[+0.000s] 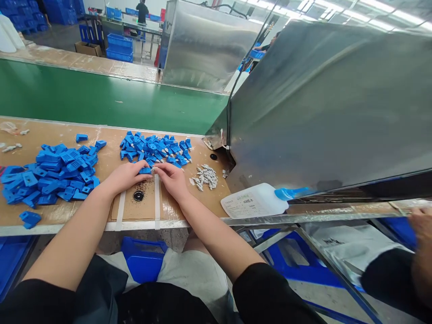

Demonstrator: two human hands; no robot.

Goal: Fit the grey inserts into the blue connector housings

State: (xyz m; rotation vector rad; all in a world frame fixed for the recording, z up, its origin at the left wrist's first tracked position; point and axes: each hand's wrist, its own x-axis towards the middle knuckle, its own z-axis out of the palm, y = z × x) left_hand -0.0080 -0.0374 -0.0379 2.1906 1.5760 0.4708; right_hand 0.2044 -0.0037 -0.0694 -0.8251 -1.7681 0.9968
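Ridged blue piece (145, 170), knobbly grey bits (206, 177)

The left hand (126, 177) is gripping a blue part (145, 170) while the right hand (173, 177) is pinching a pale bit (154, 170) at its end. Two blue piles (57, 173), grey bits (206, 177) and a bottle (254, 201) are lying on the table (112, 155).

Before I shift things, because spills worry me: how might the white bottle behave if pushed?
Lying on its side, the bottle may roll, perhaps over the nearby table edge. It looks like whitish plastic, so it probably flexes slightly. Its weight is unclear.
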